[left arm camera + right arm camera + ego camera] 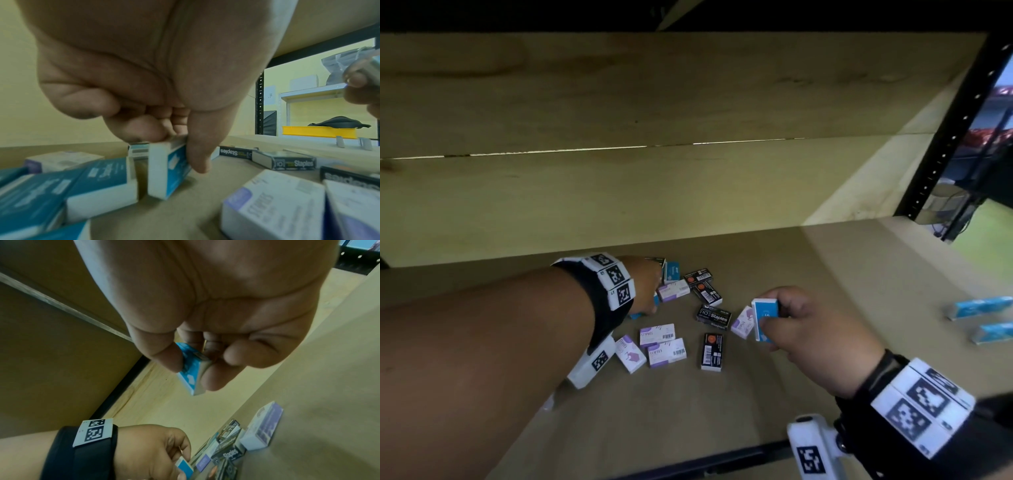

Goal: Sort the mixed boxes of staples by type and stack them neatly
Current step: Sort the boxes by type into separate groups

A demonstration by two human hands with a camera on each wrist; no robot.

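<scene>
Early stage. Two blue boxes (983, 307) set aside at shelf (859, 274) right; mixed pile (681, 322) unsorted at centre. Right hand (811, 329) pinching blue box (765, 318) aloft; left hand (144, 91) gripping another blue box (170, 168) in pile. No stacks yet.

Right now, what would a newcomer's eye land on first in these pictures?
Probably the right hand pinching a blue staple box above the shelf board. Next, the mixed scatter of purple-and-white boxes and black boxes at centre, where the left hand grips another blue box. Two blue boxes lie apart at far right.
</scene>
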